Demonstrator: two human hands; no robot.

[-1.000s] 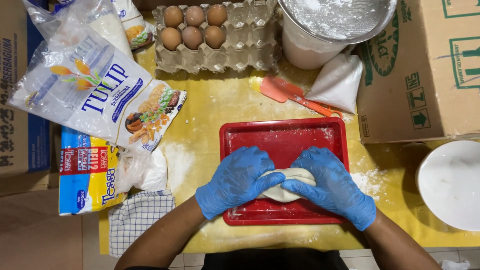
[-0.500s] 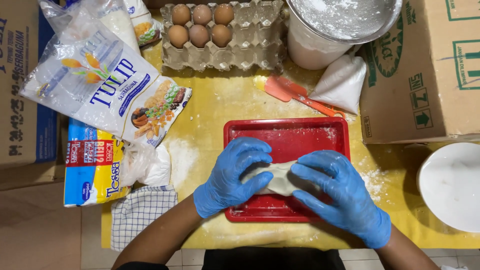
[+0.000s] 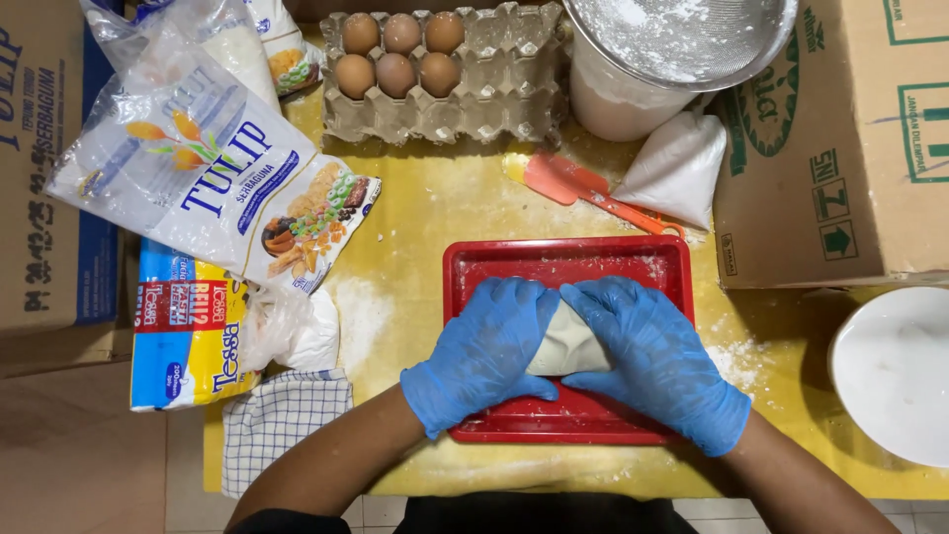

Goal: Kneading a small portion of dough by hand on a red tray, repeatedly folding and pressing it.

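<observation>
A pale lump of dough (image 3: pixel 565 344) lies in a red rectangular tray (image 3: pixel 563 259) on the yellow table. Both my hands wear blue gloves. My left hand (image 3: pixel 481 356) cups the dough's left side and my right hand (image 3: pixel 660 361) covers its right side, so the two press it between them. Only the middle of the dough shows between the gloves. Flour dusts the tray's far end.
An egg carton (image 3: pixel 494 94) with several brown eggs stands at the back. Flour bags (image 3: pixel 198 188) lie left, a checked cloth (image 3: pixel 282 420) near the front. An orange spatula (image 3: pixel 583 188), a white bag (image 3: pixel 677 168), a sieve on a tub (image 3: pixel 682 44), a cardboard box (image 3: pixel 840 148) and a white plate (image 3: pixel 895 371) are right.
The hands have closed back together over the dough; half a second ago it was stretched wider between them, with the right hand further out.
</observation>
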